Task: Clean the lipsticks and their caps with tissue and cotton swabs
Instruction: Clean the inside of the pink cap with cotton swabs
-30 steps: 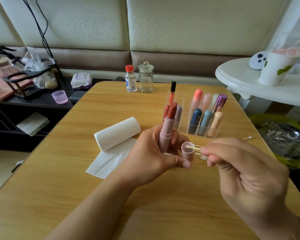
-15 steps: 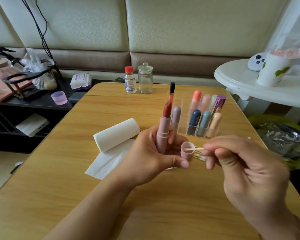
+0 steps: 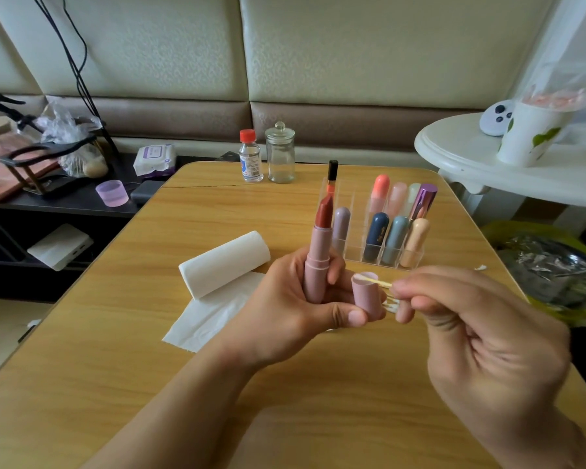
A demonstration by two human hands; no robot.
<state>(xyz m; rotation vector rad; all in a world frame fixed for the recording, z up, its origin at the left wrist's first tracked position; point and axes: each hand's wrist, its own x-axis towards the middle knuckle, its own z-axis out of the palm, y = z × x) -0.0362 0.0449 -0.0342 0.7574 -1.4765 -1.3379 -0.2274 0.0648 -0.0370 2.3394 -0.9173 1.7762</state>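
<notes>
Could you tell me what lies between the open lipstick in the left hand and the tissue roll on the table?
In the head view, only the left hand that grips the open lipstick lies there; its knuckles come close to the tissue roll, with no other item between.

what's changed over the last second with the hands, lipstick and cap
The left hand turned the open lipstick from tilted to nearly upright, and the pink cap now points its mouth more upward. The right hand drew back a little, so the cotton swab tip sits at the cap's rim. Grips are unchanged; tissue roll and organizer stayed put.
</notes>
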